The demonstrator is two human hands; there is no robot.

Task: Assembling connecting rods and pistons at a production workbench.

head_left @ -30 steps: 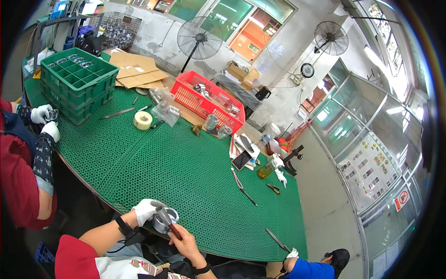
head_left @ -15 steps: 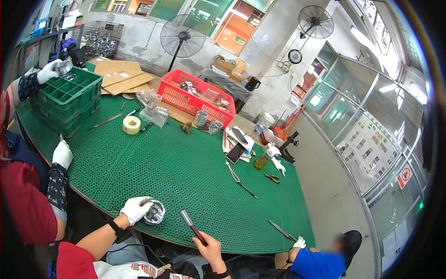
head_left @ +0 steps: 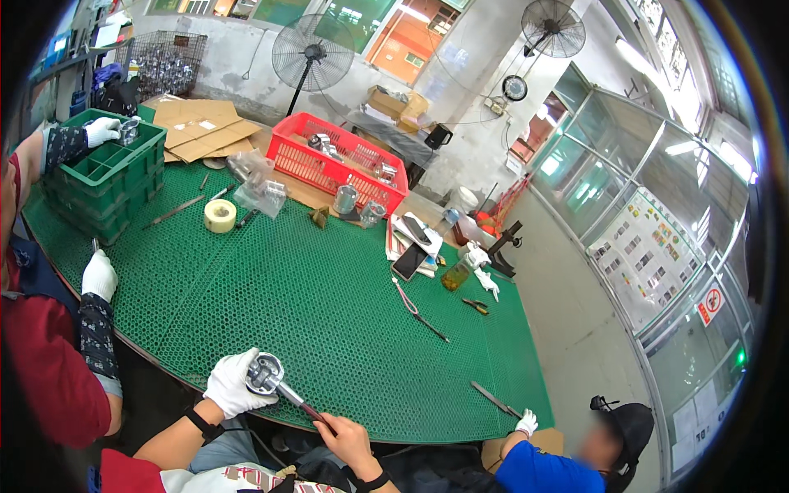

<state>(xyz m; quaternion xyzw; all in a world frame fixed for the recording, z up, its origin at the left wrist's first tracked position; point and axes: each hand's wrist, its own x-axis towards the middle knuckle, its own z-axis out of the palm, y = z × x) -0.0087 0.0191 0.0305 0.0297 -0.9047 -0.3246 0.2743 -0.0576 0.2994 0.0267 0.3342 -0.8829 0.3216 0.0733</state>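
My gloved left hand [head_left: 238, 384] is closed around a silver metal piston [head_left: 265, 374] at the table's near edge, its hollow side facing up. In my bare right hand [head_left: 348, 440] is a tool with a dark red handle [head_left: 314, 415] and a thick silver shaft [head_left: 290, 394]. The shaft's end meets the right side of the piston; whether it reaches inside cannot be made out. Both hands are low in the view, close together over the green mat [head_left: 329, 329].
A co-worker's gloved hand [head_left: 103, 131] holds a metal part over stacked green divided crates [head_left: 103, 185] at left. Another person [head_left: 534, 464] sits at right by a file [head_left: 491, 397]. Further back are a red basket [head_left: 329, 177], tape [head_left: 219, 216] and phones [head_left: 413, 261].
The tool in my right hand has moved left and down to the piston. My left hand has turned the piston slightly. The co-worker's hand has moved right over the crate.
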